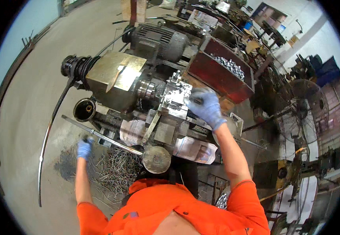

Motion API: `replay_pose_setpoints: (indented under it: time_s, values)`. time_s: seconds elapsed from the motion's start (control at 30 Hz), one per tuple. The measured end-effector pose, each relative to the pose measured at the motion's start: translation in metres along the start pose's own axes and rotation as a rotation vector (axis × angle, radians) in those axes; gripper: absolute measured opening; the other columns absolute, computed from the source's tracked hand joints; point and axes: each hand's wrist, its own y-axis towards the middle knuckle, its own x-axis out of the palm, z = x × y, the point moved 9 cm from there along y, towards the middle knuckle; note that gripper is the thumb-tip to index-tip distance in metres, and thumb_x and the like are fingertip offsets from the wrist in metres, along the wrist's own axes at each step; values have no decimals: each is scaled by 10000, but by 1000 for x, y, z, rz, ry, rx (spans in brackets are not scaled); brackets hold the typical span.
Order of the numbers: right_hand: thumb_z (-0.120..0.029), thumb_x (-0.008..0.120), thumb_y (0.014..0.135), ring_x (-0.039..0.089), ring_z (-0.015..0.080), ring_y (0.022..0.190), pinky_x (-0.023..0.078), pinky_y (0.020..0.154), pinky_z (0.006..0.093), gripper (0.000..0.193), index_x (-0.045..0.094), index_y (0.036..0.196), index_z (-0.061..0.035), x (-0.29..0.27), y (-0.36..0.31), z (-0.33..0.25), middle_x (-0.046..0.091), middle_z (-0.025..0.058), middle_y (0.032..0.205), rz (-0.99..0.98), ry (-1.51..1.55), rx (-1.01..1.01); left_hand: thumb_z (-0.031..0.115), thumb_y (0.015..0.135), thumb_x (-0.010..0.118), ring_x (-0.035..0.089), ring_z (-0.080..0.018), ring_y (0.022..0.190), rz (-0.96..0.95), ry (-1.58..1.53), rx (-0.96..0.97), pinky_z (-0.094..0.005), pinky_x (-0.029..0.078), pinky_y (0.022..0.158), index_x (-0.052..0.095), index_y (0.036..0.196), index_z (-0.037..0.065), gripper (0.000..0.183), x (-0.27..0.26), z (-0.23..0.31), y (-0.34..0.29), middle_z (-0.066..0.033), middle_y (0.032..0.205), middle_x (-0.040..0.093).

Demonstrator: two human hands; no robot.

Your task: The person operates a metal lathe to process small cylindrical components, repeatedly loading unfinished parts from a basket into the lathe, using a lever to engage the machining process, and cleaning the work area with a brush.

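Observation:
In front of me is a lathe-like machine with a bright metal tool block (176,95) beside its round chuck (145,89). My right hand (206,105), in a light blue glove with dark patches, is at the block's right side. Its fingers are curled but smeared by motion, so any held thing is hidden. My left hand (84,149), also gloved, is low at the left, below a long metal bar (113,141) that slopes towards a round metal disc (156,159). Its dark fingertips point away from me; their grip is unclear. A flat lever (151,128) slants from the block.
A dark red bin (221,72) holds many small shiny metal parts (229,65). A motor (160,41) stands behind the brass-coloured machine cover (117,70). Metal shavings (117,168) heap on the floor. A large fan (301,103) is at the right.

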Motion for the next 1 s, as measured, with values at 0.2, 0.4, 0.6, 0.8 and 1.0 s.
replay_pose_setpoints:
  time_s: [0.2, 0.4, 0.6, 0.8, 1.0]
  values:
    - [-300, 696, 723, 609, 293, 734, 466, 727, 371, 250, 684, 736, -50, -63, -121, 109, 647, 132, 755, -66, -105, 319, 328, 793, 546, 616, -324, 897, -550, 992, 328, -404, 504, 749, 625, 999, 79, 333, 114, 36, 10, -162, 954, 643]
    - [-277, 747, 684, 654, 256, 740, 494, 689, 321, 287, 689, 779, -13, -85, -225, 217, 668, 155, 779, -58, -207, 652, 345, 785, 541, 610, -308, 924, -394, 559, 123, -389, 494, 766, 625, 1023, 93, 357, 74, -21, 61, -154, 994, 638]
    - [-469, 697, 667, 563, 350, 1000, 450, 870, 418, 587, 592, 1102, -89, -102, -333, 349, 606, 179, 1060, -365, -550, 794, 322, 747, 629, 607, -312, 937, -224, 750, -32, -386, 483, 815, 630, 1066, 111, 383, -18, 23, 42, -146, 1008, 639]
    - [-483, 673, 662, 530, 350, 1062, 415, 927, 405, 584, 598, 1089, -91, -100, -376, 408, 574, 167, 1146, -507, -640, 1005, 326, 815, 578, 622, -301, 877, 140, 479, 190, -394, 486, 772, 650, 1000, 104, 298, -116, 164, -1, -138, 942, 652]
    - [-471, 674, 646, 548, 359, 985, 427, 875, 436, 511, 603, 957, -72, -90, -413, 390, 624, 175, 980, -348, -722, 988, 365, 814, 579, 623, -301, 870, 89, 259, 311, -397, 481, 769, 656, 959, 98, 314, -61, 191, 13, -144, 901, 653]
